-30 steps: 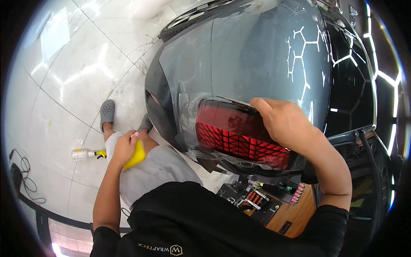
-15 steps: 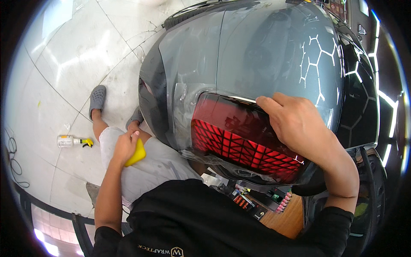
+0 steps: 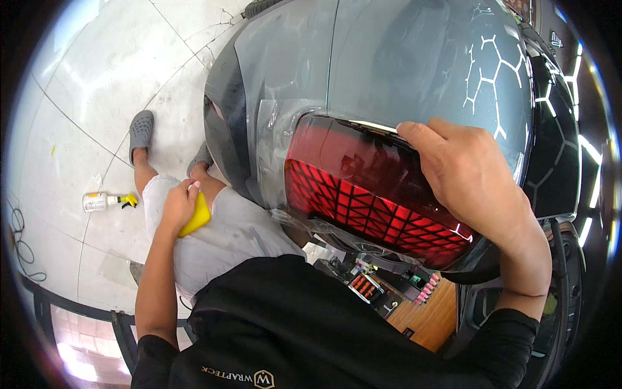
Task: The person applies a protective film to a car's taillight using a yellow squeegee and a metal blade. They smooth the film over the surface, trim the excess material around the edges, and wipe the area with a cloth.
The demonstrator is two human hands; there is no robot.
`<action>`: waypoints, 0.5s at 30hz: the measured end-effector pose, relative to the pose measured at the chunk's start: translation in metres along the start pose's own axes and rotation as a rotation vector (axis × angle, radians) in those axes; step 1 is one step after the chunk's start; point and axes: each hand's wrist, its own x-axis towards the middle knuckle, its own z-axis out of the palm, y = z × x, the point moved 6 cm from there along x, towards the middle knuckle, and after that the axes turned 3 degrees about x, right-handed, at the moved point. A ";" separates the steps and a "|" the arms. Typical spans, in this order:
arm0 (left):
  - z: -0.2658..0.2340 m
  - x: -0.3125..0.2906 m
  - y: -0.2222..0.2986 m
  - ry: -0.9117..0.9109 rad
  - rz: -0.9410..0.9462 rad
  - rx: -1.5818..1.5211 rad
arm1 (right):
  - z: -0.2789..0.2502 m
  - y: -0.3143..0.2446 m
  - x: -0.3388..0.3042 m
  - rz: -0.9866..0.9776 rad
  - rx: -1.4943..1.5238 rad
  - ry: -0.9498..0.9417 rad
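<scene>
**Ana:** Head view, starting at the left edge: what lies there?

**Ben:** Pale tiled floor (image 3: 78, 84) fills the upper left, wide and bare. A small spray bottle (image 3: 103, 201) lies on its side at mid left, well apart from the car. A dark cable (image 3: 19, 249) curls by the left rim.

**Ana:** And the left hand?

**Ben:** The left hand (image 3: 178, 206), left of centre, is closed around a yellow squeegee (image 3: 196, 217), resting on the grey shorts (image 3: 227, 236) above a grey clog (image 3: 140, 133).

**Ana:** Further right?

**Ben:** The grey car body (image 3: 389, 58) curves across the top. Clear film (image 3: 275, 146) wrinkles along the left edge of the red tail light (image 3: 350, 188), centre frame. The right hand (image 3: 470, 178) lies spread over the lamp's upper right edge, fingers flat, gripping nothing. A tool tray (image 3: 395, 292) sits below the lamp.
</scene>
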 end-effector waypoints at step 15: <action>0.001 0.001 -0.005 -0.016 -0.013 0.025 | -0.003 -0.002 0.006 0.008 -0.082 -0.026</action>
